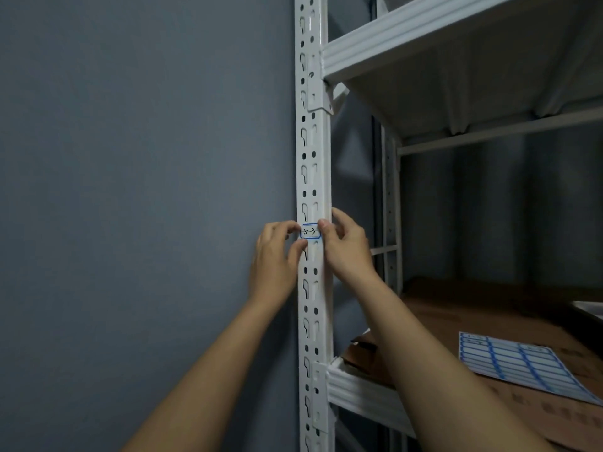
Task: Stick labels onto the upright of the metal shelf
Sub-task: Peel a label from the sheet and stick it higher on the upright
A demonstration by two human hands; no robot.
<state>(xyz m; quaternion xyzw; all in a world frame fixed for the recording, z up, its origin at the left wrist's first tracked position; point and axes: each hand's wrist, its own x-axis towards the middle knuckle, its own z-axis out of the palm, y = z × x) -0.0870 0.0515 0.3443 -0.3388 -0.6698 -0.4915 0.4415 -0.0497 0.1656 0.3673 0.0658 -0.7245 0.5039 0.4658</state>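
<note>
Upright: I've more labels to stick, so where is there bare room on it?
The upright is bare between the upper bracket and the label, and again from the hands down to the lower bracket. It is crowded at the label, which the left hand and right hand hold.

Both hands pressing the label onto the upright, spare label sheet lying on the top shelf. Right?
Not quite. The head view shows the label sheet lying on the lower shelf, on the cardboard, not the top one. Both the left hand and right hand do hold the label against the upright.
</note>
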